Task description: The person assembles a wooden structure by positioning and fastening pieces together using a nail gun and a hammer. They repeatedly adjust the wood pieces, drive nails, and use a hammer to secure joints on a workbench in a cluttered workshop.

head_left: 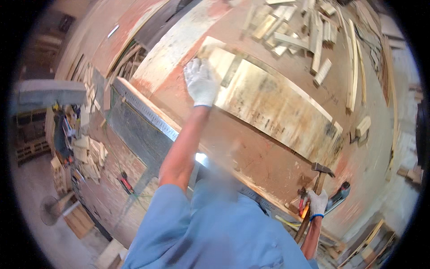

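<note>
My left hand [200, 84], in a white work glove, lies with its fingers stretched out beside the left end of a wooden panel [280, 110]. Its right side seems to touch the panel's edge. The panel is pale, with dark stains and separate strips at both ends, and rests aslant on the reddish-brown workbench [255, 150]. At the lower right my gloved right hand [317, 204] is closed round the wooden handle of a claw hammer [322, 169], its metal head pointing up, close to the panel's near right corner. Red-handled pliers [302, 200] lie beside this hand.
A dark power tool [342, 193] lies right of the hammer. Several wood offcuts [291, 40] are heaped at the far side, with long strips [351, 67] to their right. A metal ruler [152, 116] runs along the bench's near edge. Another red-handled tool [126, 183] lies at left.
</note>
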A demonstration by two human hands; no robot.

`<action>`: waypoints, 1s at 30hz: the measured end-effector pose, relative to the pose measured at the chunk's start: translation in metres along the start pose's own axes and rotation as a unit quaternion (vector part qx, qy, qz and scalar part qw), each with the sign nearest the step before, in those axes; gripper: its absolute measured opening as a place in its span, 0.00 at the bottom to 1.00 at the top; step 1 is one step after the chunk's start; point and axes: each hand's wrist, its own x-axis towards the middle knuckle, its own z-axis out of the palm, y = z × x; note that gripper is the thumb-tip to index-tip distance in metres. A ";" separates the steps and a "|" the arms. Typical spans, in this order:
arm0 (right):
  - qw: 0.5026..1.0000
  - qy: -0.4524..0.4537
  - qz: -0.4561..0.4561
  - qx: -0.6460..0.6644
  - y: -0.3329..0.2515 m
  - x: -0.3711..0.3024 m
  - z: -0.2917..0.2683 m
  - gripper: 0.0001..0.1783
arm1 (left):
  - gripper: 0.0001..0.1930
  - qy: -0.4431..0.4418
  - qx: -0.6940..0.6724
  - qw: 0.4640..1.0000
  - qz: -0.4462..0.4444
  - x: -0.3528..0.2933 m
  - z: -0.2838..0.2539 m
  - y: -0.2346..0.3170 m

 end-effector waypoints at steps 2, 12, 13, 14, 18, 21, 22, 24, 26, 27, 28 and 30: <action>0.983 0.079 -0.154 -0.068 -0.064 -0.013 -0.007 0.11 | 0.17 0.009 -0.001 1.000 -0.012 -0.005 -0.002 -0.003; 0.862 0.020 -0.481 -0.158 -0.338 0.009 0.105 0.09 | 0.23 -0.070 -0.056 0.996 -0.001 -0.016 -0.017 0.006; 0.821 0.064 -0.528 -0.210 -0.354 0.017 0.118 0.11 | 0.24 -0.076 -0.068 0.995 0.002 -0.013 -0.020 0.008; 0.825 0.046 -0.498 -0.261 -0.374 0.015 0.128 0.16 | 0.25 -0.081 -0.075 0.994 0.000 -0.011 -0.021 0.006; 0.741 0.136 -0.620 -0.217 -0.430 -0.011 0.158 0.12 | 0.27 -0.100 -0.086 0.991 -0.013 -0.015 -0.016 -0.002; 0.743 0.136 -0.638 -0.149 -0.460 -0.036 0.176 0.11 | 0.26 -0.103 -0.076 0.991 -0.025 -0.022 -0.011 -0.009; 0.735 0.148 -0.646 -0.140 -0.461 -0.029 0.185 0.11 | 0.25 -0.083 -0.077 0.993 -0.024 -0.023 -0.010 -0.007; 0.720 0.176 -0.645 -0.186 -0.441 0.017 0.207 0.11 | 0.25 -0.107 -0.108 0.988 -0.030 -0.015 -0.018 0.000; 0.731 0.157 -0.582 -0.320 -0.435 0.036 0.216 0.11 | 0.25 -0.129 -0.116 0.984 -0.045 -0.012 -0.020 -0.001; 0.729 0.148 -0.574 -0.342 -0.436 0.037 0.217 0.11 | 0.25 -0.127 -0.117 0.984 -0.040 -0.014 -0.020 -0.002; 0.731 0.155 -0.574 -0.336 -0.446 0.028 0.214 0.11 | 0.25 -0.120 -0.114 0.986 -0.036 -0.011 -0.017 -0.004; 0.734 0.163 -0.600 -0.273 -0.454 0.000 0.208 0.12 | 0.24 -0.118 -0.106 0.987 -0.032 -0.019 -0.023 -0.007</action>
